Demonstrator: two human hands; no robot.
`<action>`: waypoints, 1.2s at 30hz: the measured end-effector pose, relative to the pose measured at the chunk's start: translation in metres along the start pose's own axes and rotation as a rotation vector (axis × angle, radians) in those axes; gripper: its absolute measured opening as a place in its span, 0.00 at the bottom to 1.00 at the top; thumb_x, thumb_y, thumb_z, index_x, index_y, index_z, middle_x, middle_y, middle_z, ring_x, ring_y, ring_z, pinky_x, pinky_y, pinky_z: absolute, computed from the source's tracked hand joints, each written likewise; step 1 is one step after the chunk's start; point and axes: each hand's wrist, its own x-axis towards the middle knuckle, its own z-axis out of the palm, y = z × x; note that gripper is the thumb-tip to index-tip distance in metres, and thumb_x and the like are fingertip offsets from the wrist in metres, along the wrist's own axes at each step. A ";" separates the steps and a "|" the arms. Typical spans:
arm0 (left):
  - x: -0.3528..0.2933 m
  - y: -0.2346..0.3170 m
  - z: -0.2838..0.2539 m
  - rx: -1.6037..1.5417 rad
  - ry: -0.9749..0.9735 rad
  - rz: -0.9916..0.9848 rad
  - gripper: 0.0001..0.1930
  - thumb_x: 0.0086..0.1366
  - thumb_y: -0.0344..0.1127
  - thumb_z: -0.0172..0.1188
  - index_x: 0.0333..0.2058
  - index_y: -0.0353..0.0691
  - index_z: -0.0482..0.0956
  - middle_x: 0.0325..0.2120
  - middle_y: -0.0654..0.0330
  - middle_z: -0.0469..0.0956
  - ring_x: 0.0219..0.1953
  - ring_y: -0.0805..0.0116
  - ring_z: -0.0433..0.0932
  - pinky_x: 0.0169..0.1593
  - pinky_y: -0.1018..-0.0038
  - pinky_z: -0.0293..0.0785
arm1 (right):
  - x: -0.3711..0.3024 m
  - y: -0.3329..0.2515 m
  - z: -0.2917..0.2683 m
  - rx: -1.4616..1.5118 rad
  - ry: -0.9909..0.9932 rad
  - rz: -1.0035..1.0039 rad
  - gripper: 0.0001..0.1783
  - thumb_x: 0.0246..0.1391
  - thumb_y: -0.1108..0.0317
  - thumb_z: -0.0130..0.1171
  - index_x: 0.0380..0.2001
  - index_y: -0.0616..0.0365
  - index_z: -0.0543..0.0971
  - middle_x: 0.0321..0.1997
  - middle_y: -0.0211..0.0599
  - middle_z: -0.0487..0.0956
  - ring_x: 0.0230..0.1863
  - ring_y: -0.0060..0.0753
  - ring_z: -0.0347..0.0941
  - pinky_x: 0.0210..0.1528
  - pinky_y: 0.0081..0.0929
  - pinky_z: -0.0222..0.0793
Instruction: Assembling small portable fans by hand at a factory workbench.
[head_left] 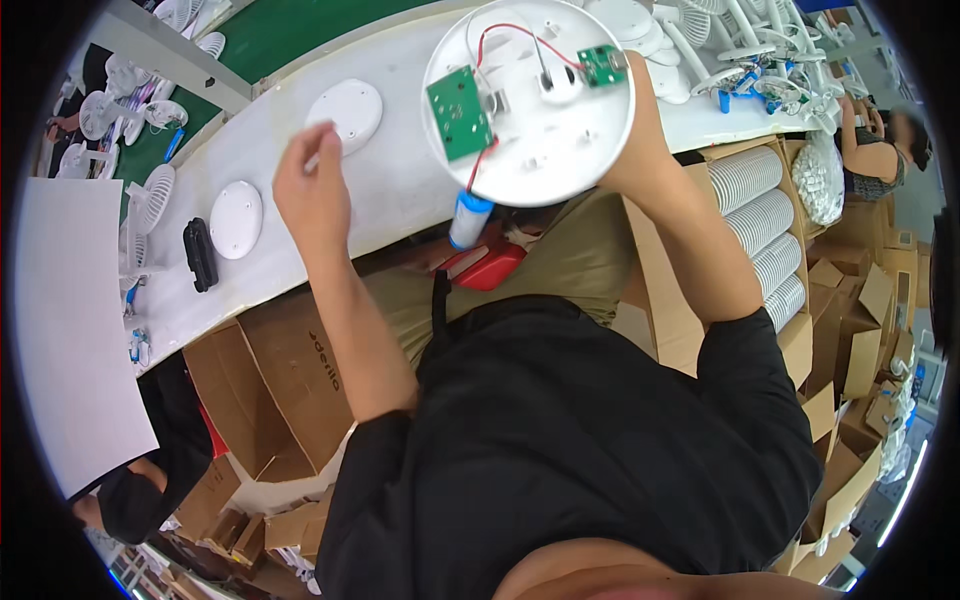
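My right hand [636,145] grips a round white fan base [540,150] by its right edge, its fingers partly hidden behind it. The open underside faces up, showing a larger green circuit board [460,112], a smaller one [603,66] and red wires. From its lower edge a blue-and-white battery cell [469,220] hangs on a wire. To the left, my left hand [314,185] is raised over the table with its fingers curled together; whatever they hold, if anything, cannot be made out. Just behind it lies a round white cover [346,112].
Another round cover [236,219] and a black tool-like object [200,255] lie on the white table [400,190]. White fans with blue cells [745,75] crowd the far right. A carton of stacked white grilles [750,205] stands right; an open carton [265,390] stands left. Other people work on both sides.
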 end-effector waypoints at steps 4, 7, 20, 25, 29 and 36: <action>-0.051 0.013 -0.010 -0.274 -0.375 -0.066 0.11 0.60 0.25 0.56 0.42 0.31 0.79 0.38 0.56 0.80 0.36 0.71 0.75 0.45 0.78 0.71 | 0.002 0.001 -0.010 0.044 -0.015 -0.033 0.18 0.35 0.72 0.68 0.33 0.65 0.76 0.31 0.46 0.79 0.25 0.45 0.71 0.31 0.32 0.67; -0.074 0.013 -0.006 -0.351 -0.389 -0.044 0.12 0.58 0.23 0.57 0.42 0.31 0.79 0.38 0.56 0.80 0.36 0.70 0.75 0.44 0.78 0.71 | -0.005 -0.002 -0.008 0.099 -0.022 -0.041 0.24 0.35 0.71 0.69 0.38 0.65 0.73 0.35 0.46 0.77 0.30 0.44 0.71 0.36 0.32 0.67; -0.101 0.037 0.018 -0.435 -0.383 0.229 0.28 0.44 0.30 0.74 0.47 0.35 0.78 0.43 0.53 0.81 0.42 0.61 0.81 0.46 0.69 0.76 | -0.034 0.007 0.020 0.383 -0.038 -0.126 0.47 0.34 0.66 0.75 0.59 0.65 0.63 0.53 0.46 0.71 0.50 0.40 0.72 0.55 0.34 0.66; -0.132 0.001 0.041 -0.629 -0.357 0.010 0.26 0.46 0.29 0.73 0.47 0.35 0.80 0.45 0.53 0.81 0.45 0.60 0.81 0.49 0.68 0.75 | -0.043 0.008 0.046 0.623 -0.087 0.014 0.46 0.37 0.70 0.73 0.60 0.64 0.61 0.55 0.48 0.72 0.55 0.41 0.71 0.59 0.35 0.65; -0.146 0.017 0.041 -0.490 -0.028 0.216 0.33 0.48 0.27 0.70 0.56 0.33 0.72 0.44 0.52 0.80 0.46 0.61 0.79 0.50 0.69 0.74 | -0.043 -0.016 0.064 0.817 -0.226 0.305 0.36 0.44 0.74 0.67 0.58 0.64 0.67 0.51 0.45 0.76 0.53 0.42 0.73 0.59 0.34 0.67; -0.169 -0.045 0.021 -0.156 0.469 0.135 0.33 0.49 0.27 0.69 0.55 0.31 0.69 0.43 0.52 0.80 0.44 0.62 0.79 0.48 0.70 0.74 | -0.007 -0.069 0.139 0.600 -0.192 -0.162 0.25 0.51 0.76 0.61 0.54 0.62 0.71 0.47 0.42 0.78 0.44 0.35 0.75 0.48 0.27 0.71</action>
